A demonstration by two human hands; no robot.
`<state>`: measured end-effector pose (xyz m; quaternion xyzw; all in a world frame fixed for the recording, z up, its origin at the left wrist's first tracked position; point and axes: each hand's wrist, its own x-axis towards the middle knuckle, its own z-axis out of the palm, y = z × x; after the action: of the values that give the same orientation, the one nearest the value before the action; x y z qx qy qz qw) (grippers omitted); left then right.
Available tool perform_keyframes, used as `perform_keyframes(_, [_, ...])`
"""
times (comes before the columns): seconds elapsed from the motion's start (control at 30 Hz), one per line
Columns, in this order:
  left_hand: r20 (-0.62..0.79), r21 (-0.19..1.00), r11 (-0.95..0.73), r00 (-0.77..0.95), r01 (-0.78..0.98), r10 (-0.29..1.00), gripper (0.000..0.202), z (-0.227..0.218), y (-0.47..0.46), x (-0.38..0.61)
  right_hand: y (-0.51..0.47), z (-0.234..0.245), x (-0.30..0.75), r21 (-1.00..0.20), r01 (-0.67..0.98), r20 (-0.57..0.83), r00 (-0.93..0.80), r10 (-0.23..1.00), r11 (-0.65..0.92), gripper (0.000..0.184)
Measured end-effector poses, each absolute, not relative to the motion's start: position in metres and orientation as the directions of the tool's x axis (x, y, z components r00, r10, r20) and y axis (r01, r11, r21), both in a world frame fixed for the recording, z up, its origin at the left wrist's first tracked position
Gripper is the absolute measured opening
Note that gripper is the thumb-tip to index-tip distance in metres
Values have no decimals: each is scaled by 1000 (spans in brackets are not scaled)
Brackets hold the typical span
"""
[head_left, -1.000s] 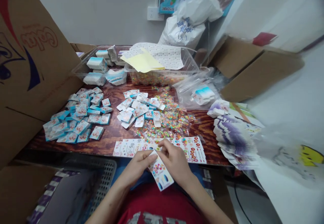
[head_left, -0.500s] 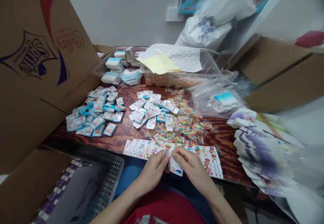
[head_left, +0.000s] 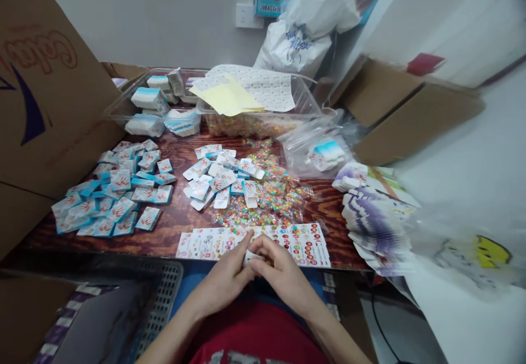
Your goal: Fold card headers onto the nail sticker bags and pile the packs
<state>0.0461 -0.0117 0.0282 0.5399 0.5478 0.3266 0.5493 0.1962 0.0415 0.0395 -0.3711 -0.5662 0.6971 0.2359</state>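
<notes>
White card (head_left: 251, 257) (mostly hidden, long axis unclear) at 6 o'clock, pinched between left hand (head_left: 222, 283) and right hand (head_left: 283, 276), both curled nearly closed, just over printed sheet (head_left: 304, 243).

left hand (head_left: 222, 283) — fingers curled inward; right hand (head_left: 284, 283) — touching it; both forearms angled inward

A grey wall (head_left: 143, 18) is rising behind the wood-topped table (head_left: 326, 210), carrying what appears to be a power socket (head_left: 246, 16).
</notes>
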Motion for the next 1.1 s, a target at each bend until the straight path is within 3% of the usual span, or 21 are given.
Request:
perform_keyframes(0.13, [-273, 955, 239, 199, 177, 941, 37, 26, -8, 49, 53, 36, 204, -975, 110, -218, -612, 760, -192, 8])
perform_keyframes(0.23, [-333, 942, 327, 73, 76, 940, 40, 16, -5, 50, 77, 21, 208, -962, 268, -77, -449, 890, 52, 15])
perform_keyframes(0.33, [-375, 922, 378, 42, -80, 926, 50, 9, -1, 47, 99, 7, 204, -794, 535, 97, -358, 929, 289, 11])
perform_keyframes(0.47, [-392, 883, 401, 87, -245, 916, 52, 10, 2, 44, 109, -5, 195, -588, 701, 93, -438, 894, 404, 6])
perform_keyframes(0.57, [-381, 854, 391, 98, -342, 919, 50, 12, 1, 42, 111, -9, 196, -644, 666, 96, -418, 903, 377, 9])
perform_keyframes(0.67, [-366, 840, 369, 88, -398, 927, 47, 13, 2, 40, 118, -7, 207, -794, 544, 99, -322, 941, 270, 12])
perform_keyframes(0.73, [-367, 831, 375, 101, -412, 925, 47, 12, 3, 40, 120, 0, 212, -897, 416, 27, -288, 957, 150, 18])
perform_keyframes(0.9, [-384, 835, 414, 156, -362, 910, 42, 10, 8, 46, 96, 30, 204, -982, 118, -188, -501, 844, -149, 22])
perform_keyframes(0.97, [-383, 860, 412, 153, -301, 911, 37, 10, 10, 49, 81, 35, 195, -989, 109, -147, -562, 814, -103, 16])
perform_keyframes(1.1, [-374, 895, 407, 191, -181, 907, 32, 11, 10, 50, 68, 32, 186, -936, 299, 4, -518, 855, 185, 13])
